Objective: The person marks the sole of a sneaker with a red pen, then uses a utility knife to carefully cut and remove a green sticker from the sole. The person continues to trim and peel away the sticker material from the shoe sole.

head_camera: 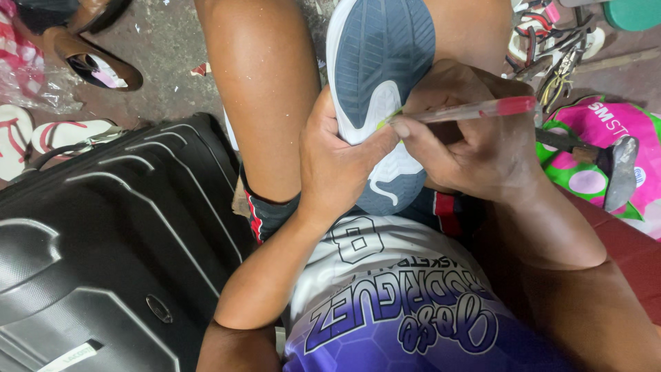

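A sports shoe (pixel 377 62) lies sole-up between my knees, its sole blue-grey with a white patch. My left hand (pixel 337 162) grips the shoe's edge from the left, thumb pressed on the white part of the sole. My right hand (pixel 461 134) holds a thin tool with a clear and red handle (pixel 475 109); its yellowish tip touches the sole's edge next to my left thumb.
A black hard-shell suitcase (pixel 96 255) lies at the left. A hammer (pixel 606 162) rests on a pink and green bag (pixel 606 131) at the right. Sandals (pixel 41 134) and a brown shoe (pixel 89 58) lie on the concrete floor at upper left; tools and straps are piled at upper right.
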